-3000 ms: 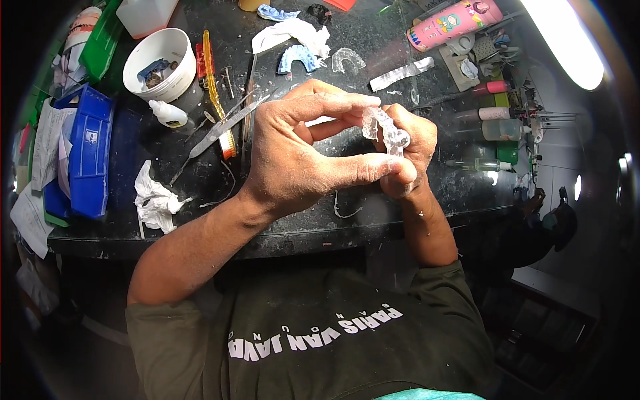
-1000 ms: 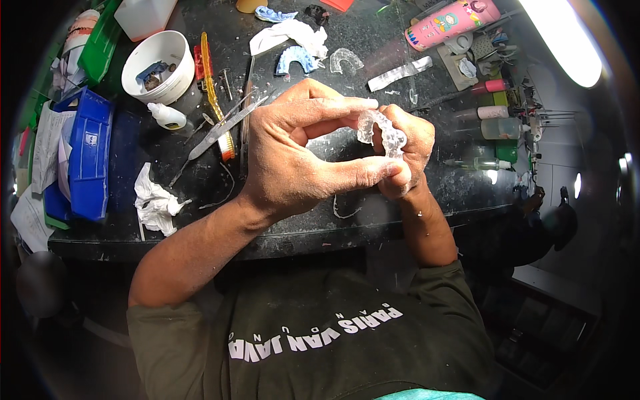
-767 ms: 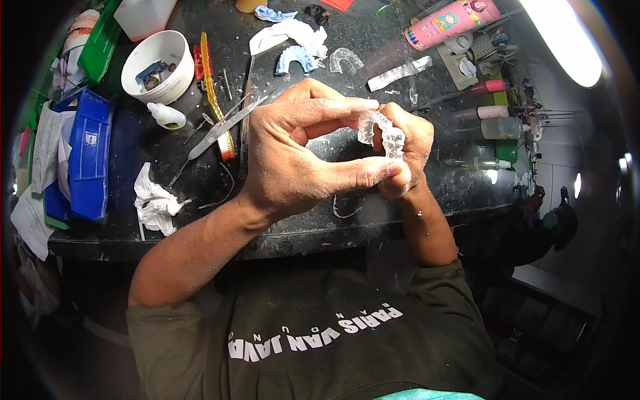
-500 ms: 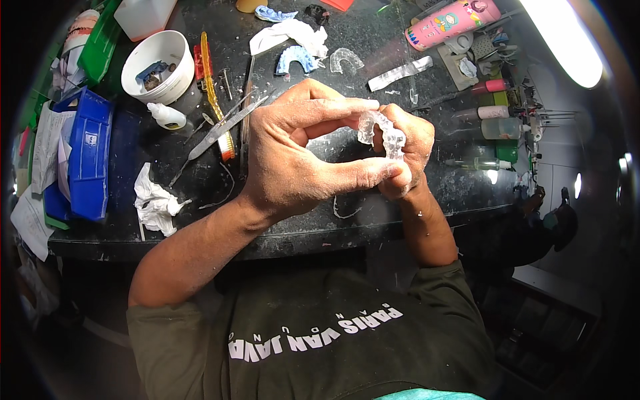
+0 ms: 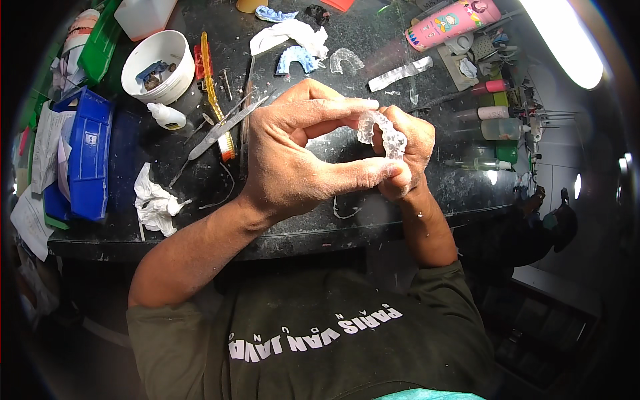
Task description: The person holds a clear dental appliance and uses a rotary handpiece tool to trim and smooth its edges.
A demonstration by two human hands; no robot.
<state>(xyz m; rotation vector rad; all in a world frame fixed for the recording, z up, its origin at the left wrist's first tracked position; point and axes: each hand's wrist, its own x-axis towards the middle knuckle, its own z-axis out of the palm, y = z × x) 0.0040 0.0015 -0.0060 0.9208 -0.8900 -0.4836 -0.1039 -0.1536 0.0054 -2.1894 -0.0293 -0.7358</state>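
Both hands hold one clear, horseshoe-shaped plastic dental tray (image 5: 381,131) above the near edge of a black worktop (image 5: 220,220). My left hand (image 5: 300,157) pinches it between thumb and forefinger, the fingers arched over a gap. My right hand (image 5: 410,153) cups the tray from behind and below, mostly hidden by it and by the left thumb. White dust coats the fingertips.
On the worktop lie a white bowl (image 5: 157,63) with small parts, a small white dropper bottle (image 5: 167,117), a yellow-handled tool (image 5: 215,100), metal instruments (image 5: 223,127), crumpled tissue (image 5: 155,203), blue and clear dental pieces (image 5: 297,60), a pink bottle (image 5: 453,23) and blue bins (image 5: 87,153) at left.
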